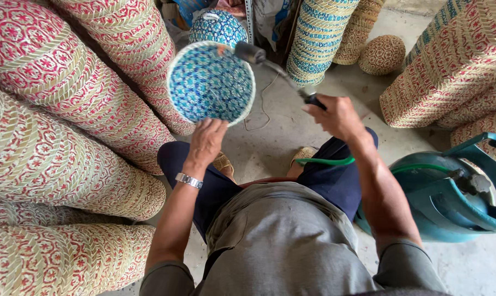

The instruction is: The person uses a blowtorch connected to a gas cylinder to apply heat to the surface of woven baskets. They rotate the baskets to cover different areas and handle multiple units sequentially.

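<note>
My left hand (207, 140), with a silver watch on its wrist, holds up a round blue-and-white woven basket (211, 83) by its lower rim, the open inside facing me. My right hand (338, 116) grips the handle of a gas torch (275, 68). The torch's dark nozzle rests at the basket's upper right rim. A green hose (327, 161) runs from the torch side across my lap toward a teal gas cylinder (440, 197) at my right. I sit with dark trousers and a grey shirt.
Stacks of red-and-tan woven baskets (67, 126) lie on their sides along the left. More red-patterned stacks (451, 71) stand at right, blue-and-tan stacks (319, 38) at the back, a round tan basket (382, 53) beside them. Another blue basket (218, 26) sits behind the held one. Concrete floor (292, 126).
</note>
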